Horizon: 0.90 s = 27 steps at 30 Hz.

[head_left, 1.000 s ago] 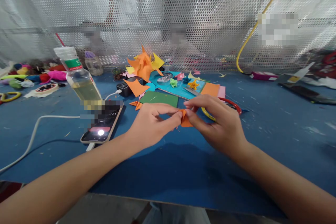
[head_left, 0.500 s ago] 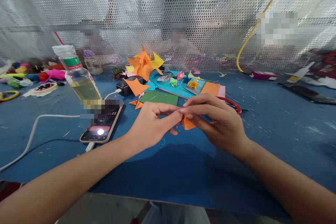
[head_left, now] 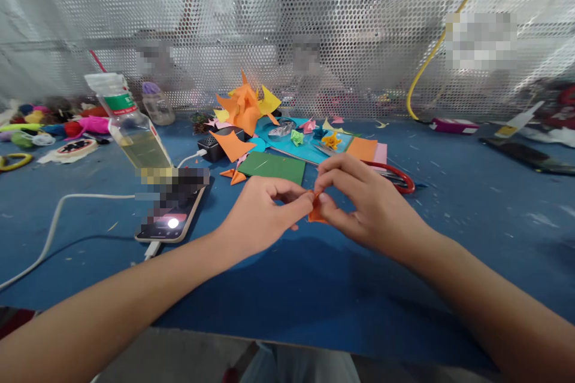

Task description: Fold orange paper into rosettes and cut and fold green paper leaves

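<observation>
Between my two hands is a small folded piece of orange paper (head_left: 316,213), mostly covered by fingers. My left hand (head_left: 265,212) pinches its left side with thumb and forefinger. From the other side my right hand (head_left: 366,200) closes its thumb and fingertips on the same paper. Just beyond the hands lie a green paper sheet (head_left: 274,167) and red-handled scissors (head_left: 406,181), partly hidden behind my right hand. A small orange folded paper piece (head_left: 233,176) rests left of the green sheet.
A phone (head_left: 177,215) with a white cable (head_left: 58,215) and a tilted bottle (head_left: 139,137) stand to the left. Behind are a black speaker box (head_left: 215,146), a large orange paper shape (head_left: 245,105) and blue paper (head_left: 305,151). A perforated metal panel (head_left: 350,24) closes off the back.
My right hand has shifted its grip, with thumb and fingers now more bent around the orange paper. Less of the paper shows. The left hand stays nearly in place.
</observation>
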Tool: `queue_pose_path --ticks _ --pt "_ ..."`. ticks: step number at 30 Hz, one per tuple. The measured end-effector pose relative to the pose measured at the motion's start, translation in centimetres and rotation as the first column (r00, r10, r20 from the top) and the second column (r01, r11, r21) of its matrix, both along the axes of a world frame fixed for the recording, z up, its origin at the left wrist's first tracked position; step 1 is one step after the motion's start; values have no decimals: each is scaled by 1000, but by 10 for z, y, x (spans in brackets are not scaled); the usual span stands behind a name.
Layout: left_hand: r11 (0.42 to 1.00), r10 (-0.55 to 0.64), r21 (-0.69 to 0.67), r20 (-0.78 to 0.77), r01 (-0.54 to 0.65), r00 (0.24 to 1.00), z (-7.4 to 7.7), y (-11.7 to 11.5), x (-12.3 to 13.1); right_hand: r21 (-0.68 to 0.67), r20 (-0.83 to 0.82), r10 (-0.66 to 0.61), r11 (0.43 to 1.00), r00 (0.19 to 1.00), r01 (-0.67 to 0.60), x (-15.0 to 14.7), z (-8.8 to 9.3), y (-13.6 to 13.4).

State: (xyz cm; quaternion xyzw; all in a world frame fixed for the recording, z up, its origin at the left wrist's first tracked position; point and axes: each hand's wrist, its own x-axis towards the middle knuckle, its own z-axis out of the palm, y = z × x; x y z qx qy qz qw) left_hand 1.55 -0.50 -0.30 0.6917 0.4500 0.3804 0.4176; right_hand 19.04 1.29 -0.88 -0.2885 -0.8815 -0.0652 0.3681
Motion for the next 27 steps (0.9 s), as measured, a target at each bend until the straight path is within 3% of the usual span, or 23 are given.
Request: queue_pose_path --ticks 4,8,16,18,22,27 --pt "993 -59 -95 42 63 997 4 1 -1 133 38 -46 990 998 40 3 2 -3" --pt "987 -90 -131 52 96 995 8 2 -3 109 -17 -28 994 999 29 6 3 -4" --pt "986 -137 -72 135 148 981 8 4 -2 175 -92 59 984 994 -42 10 4 -3" --pt "990 -131 -38 141 137 981 8 3 -2 120 -163 100 990 982 -80 8 5 -4" --pt "995 -100 35 130 96 986 8 0 -2 -138 -353 75 982 933 -131 2 7 -7" --pt "992 -91 95 126 79 988 8 -1 -4 -468 -505 -66 859 861 -208 -5 9 -9"
